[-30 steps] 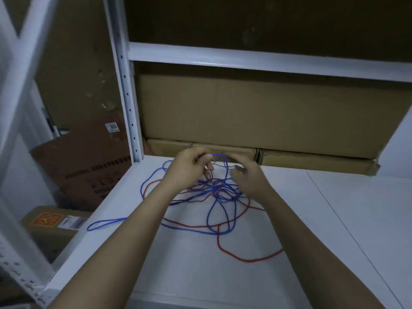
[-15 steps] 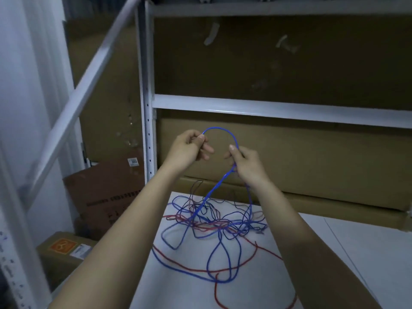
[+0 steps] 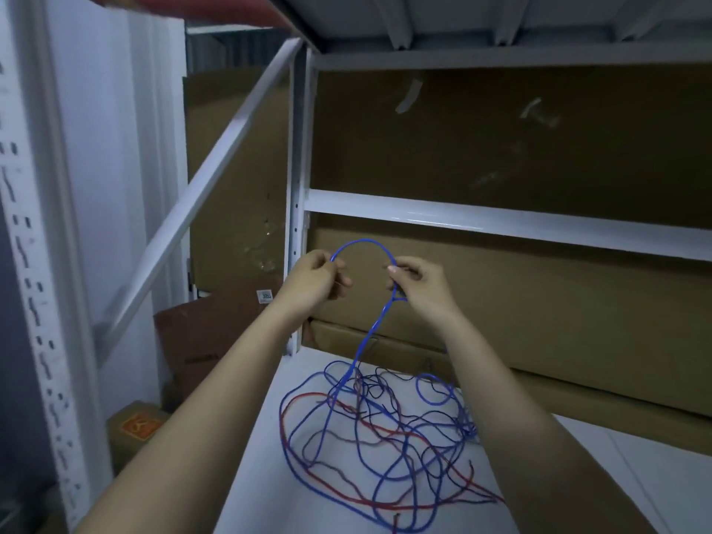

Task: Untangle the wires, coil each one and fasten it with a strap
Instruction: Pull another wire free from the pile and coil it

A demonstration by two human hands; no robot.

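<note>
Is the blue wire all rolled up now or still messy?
Still messy. Only one arch of the blue wire is lifted between the left hand and right hand; the rest lies tangled.

Head view — forward and down, close.

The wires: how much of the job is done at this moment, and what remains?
Done: nothing finished; no coiled or strapped wire shows. In hand: the left hand and right hand pinch an arch of the blue wire raised above the white shelf. Left: red wire, dark thin wires and blue loops lie tangled; coiling and strapping remain.
</note>
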